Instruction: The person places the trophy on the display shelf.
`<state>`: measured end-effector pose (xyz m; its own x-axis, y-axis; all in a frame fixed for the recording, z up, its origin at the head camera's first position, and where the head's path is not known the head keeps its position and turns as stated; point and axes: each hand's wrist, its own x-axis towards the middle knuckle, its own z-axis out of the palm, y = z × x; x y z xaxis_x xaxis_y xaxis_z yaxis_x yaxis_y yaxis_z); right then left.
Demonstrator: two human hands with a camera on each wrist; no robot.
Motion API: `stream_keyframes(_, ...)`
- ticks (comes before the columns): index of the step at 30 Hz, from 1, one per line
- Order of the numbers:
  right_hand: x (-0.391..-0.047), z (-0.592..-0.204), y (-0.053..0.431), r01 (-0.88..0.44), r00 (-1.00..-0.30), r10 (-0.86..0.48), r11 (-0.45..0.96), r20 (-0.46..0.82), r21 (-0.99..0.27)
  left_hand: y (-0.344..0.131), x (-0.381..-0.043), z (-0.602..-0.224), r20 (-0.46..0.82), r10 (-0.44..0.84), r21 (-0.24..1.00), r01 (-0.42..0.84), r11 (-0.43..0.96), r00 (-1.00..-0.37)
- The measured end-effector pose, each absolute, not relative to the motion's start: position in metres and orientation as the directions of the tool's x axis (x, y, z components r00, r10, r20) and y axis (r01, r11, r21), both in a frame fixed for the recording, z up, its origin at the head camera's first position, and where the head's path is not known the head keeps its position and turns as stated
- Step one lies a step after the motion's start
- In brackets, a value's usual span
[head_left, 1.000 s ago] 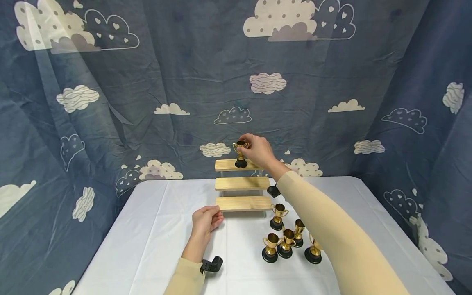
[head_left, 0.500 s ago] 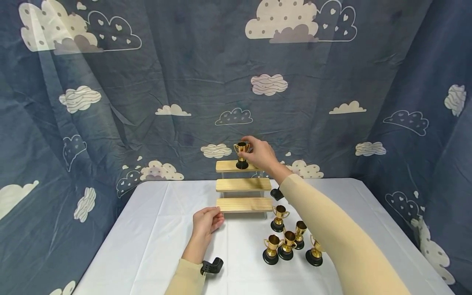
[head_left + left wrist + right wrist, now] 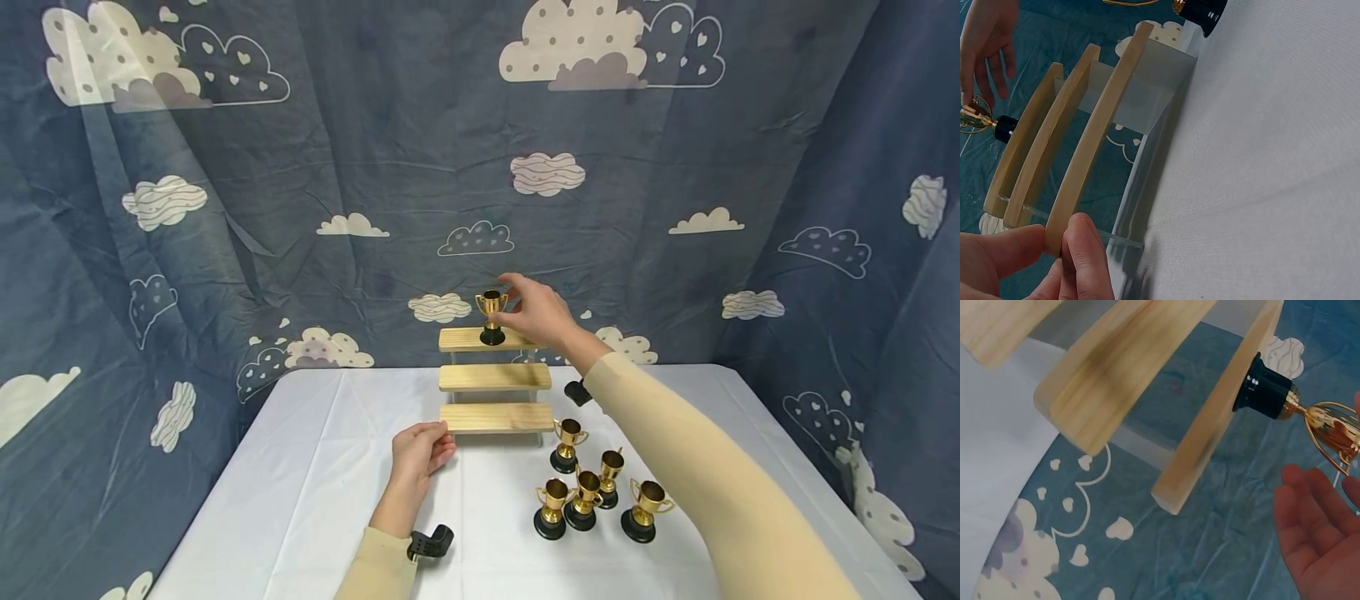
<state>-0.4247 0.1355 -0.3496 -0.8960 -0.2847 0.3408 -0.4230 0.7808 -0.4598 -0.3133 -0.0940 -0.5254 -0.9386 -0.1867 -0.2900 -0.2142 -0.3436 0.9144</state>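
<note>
A small gold trophy cup (image 3: pixel 491 305) with a black base stands upright on the top step of a three-step wooden display stand (image 3: pixel 495 377). My right hand (image 3: pixel 546 315) is beside this cup, thumb and fingers spread apart; in the right wrist view its fingers (image 3: pixel 1313 515) are loosely bent and clear of the cup's gold handle (image 3: pixel 1329 465). At the stand's lowest step, my left hand (image 3: pixel 417 457) pinches the left end between thumb and fingers, as the left wrist view shows with the thumb (image 3: pixel 1019 250) against the board.
Several more gold trophies stand upright on the white tablecloth (image 3: pixel 315 483) right of the stand; the nearest to it is one cup (image 3: pixel 567 446), the rightmost another (image 3: pixel 642 510). Behind the table hangs a blue cloud-print curtain (image 3: pixel 405 150). Clear side panels (image 3: pixel 1154 81) support the steps.
My right hand has let go of the trophy on the top step and drawn slightly right, its fingers spreading. The trophy stays put. My left hand keeps its hold on the lowest step.
</note>
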Motion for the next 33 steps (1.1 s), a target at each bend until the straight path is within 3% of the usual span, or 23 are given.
stream_keyframes(27, -0.391, -0.336, 0.174, -0.447, -0.884, -0.300, 0.764, 0.359, -0.464, -0.096, -0.312, -0.526, -0.281, -0.186, 0.917, -0.206, -0.342, -0.942)
stream_keyframes(33, -0.375, -0.341, 0.182, -0.465, -0.878, -0.344, 0.781, 0.334, -0.418, -0.096, -0.312, -0.526, -0.279, -0.173, 0.915, -0.207, -0.347, -0.945)
